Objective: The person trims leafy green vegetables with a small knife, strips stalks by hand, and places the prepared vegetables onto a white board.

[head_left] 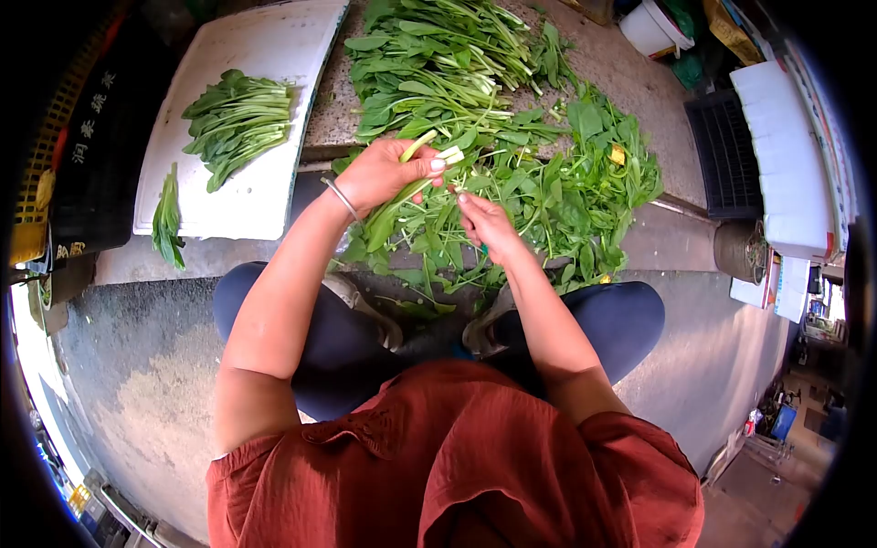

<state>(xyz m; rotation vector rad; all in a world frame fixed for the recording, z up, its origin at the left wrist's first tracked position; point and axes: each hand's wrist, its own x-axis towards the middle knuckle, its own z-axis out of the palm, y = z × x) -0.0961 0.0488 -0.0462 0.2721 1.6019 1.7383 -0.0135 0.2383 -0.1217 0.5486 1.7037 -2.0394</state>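
My left hand [388, 175], a bracelet at its wrist, is closed around a few leafy green stalks [416, 151]. Their pale cut ends point up and to the right, past the thumb. Just right of them, my right hand [486, 224] has its fingers pinched together close to the stalks. A small bit of teal shows under its palm, but I cannot make out what it holds. Beneath both hands spreads a loose heap of leaves and trimmings [575, 210]. Beyond it lies a thick pile of long-stemmed greens [429, 64].
At the left, a white foam board [265, 205] bears a neat bunch of greens [242, 123]; a smaller bunch [167, 219] hangs over its near edge. Dark and yellow crates [32, 183] stand farther left. At right are a black crate [722, 151], white foam boxes [786, 155] and a white bucket [653, 29].
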